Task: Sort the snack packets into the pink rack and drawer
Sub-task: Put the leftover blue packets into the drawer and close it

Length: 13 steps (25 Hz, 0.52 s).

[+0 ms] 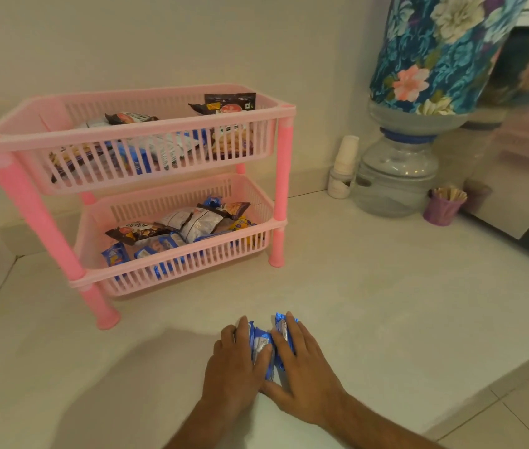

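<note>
- Snack packets in blue wrappers (264, 346) lie bunched on the pale counter (386, 303) near its front edge, pressed between both hands and well apart from the rack.
- Left hand (235, 361) lies on the left side of the bunch, fingers fairly straight and laid over the wrappers, thumb reaching across the top of the blue packs.
- Right hand (302, 367) covers the right side of the bunch, fingers stretched forward over one upright-tilted blue wrapper, thumb low against the counter; it presses rather than curls round anything.
- Pink rack (133, 192) stands on the counter against the wall, to the left and behind the hands, on four darker pink legs, with two slatted baskets one above the other.
- Upper basket (159, 147) holds mixed packets: brown ones standing toward the back right, a silvery one and blue ones showing through the slats.
- Lower basket (175, 254) holds a loose heap: blue wrappers at the front, a dark brown pack on the left, silvery packs in the middle, yellow and orange ones toward the right.
- Water jug (399, 176) with a floral cloth cover (435, 50) sits at the back right of the counter.
- White cups (346, 157) in a stack stand just left of the jug; a small purple cup (443, 210) with sticks stands to its right.
</note>
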Each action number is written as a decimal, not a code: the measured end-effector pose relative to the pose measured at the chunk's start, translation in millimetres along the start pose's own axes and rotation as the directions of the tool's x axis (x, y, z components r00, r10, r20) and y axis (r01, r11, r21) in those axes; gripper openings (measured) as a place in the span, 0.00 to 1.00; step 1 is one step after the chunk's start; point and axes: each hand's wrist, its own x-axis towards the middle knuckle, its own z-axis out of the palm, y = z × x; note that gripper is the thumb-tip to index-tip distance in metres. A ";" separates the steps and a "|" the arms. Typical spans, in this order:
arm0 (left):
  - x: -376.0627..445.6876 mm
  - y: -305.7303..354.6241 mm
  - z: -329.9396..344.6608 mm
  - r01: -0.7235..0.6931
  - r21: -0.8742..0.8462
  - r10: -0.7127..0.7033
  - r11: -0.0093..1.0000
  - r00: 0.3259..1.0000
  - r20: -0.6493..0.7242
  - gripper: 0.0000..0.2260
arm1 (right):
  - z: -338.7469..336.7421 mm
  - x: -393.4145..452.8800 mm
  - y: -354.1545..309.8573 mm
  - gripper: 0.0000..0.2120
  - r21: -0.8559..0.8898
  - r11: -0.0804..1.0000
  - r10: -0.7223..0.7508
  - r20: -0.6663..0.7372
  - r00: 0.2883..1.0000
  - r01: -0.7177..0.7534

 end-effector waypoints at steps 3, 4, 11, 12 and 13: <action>5.3 38.7 19.9 -0.015 0.002 0.015 1.000 1.000 -0.003 0.32 | -13.2 -10.1 43.4 0.43 0.001 1.000 -0.003 0.008 1.000 0.003; 6.8 54.2 28.0 -0.019 0.004 0.019 1.000 1.000 -0.006 0.32 | -19.0 -14.8 59.7 0.43 0.002 1.000 -0.005 0.009 1.000 0.005; 19.0 175.9 85.9 -0.018 0.034 0.018 0.999 1.000 0.006 0.31 | -65.9 -46.7 175.2 0.43 -0.027 0.999 0.018 0.012 1.000 -0.017; 21.4 190.8 93.4 -0.015 0.032 0.014 0.999 1.000 0.005 0.31 | -72.3 -50.2 188.6 0.43 -0.035 0.999 0.029 0.013 0.999 -0.029; 23.7 207.2 102.2 -0.011 0.034 0.011 0.999 1.000 0.006 0.31 | -79.2 -54.9 203.5 0.43 -0.034 0.999 0.043 0.014 0.999 -0.042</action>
